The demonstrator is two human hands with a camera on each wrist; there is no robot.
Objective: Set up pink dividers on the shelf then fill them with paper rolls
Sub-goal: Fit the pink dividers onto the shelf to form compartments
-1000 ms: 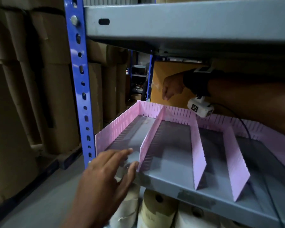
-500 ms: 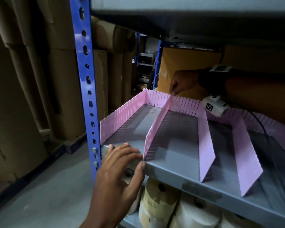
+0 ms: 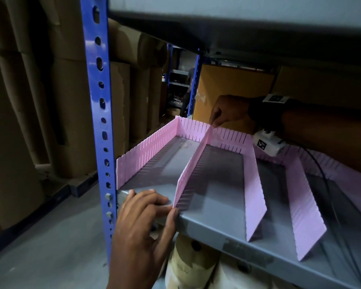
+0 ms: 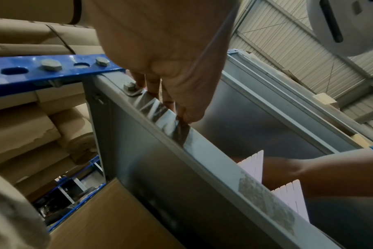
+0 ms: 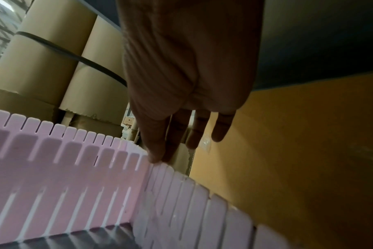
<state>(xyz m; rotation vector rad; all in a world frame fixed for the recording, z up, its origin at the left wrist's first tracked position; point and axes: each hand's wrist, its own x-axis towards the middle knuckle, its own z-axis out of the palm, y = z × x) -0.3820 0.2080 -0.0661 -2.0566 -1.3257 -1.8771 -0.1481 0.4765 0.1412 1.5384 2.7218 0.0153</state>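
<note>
1. Grey metal shelf: a flat deck bolted to a blue perforated upright at its left front corner, with a second deck close overhead.
2. Cardboard tubes: large brown cylinders standing behind and left of the upright.
3. Pink dividers: slotted strips standing upright on the shelf. 1 runs along the left edge, 1 along the back, and 3 run from back to front, forming open lanes; no lane holds a roll.
4. Paper rolls: pale rolls on the level below the shelf, partly hidden by its front lip.
5. Left hand: it rests on the shelf's front edge beside the upright, fingers laid over the top and thumb against the lip, just beside the front end of the leftmost cross divider. In the left wrist view the fingers bend over the rim; it holds nothing loose.
6. Right hand: it reaches in to the back of the shelf. In the right wrist view the fingers hang nearly straight, the tips of 2 touching the top edge where that cross divider meets the back strip; nothing is grasped.
</note>
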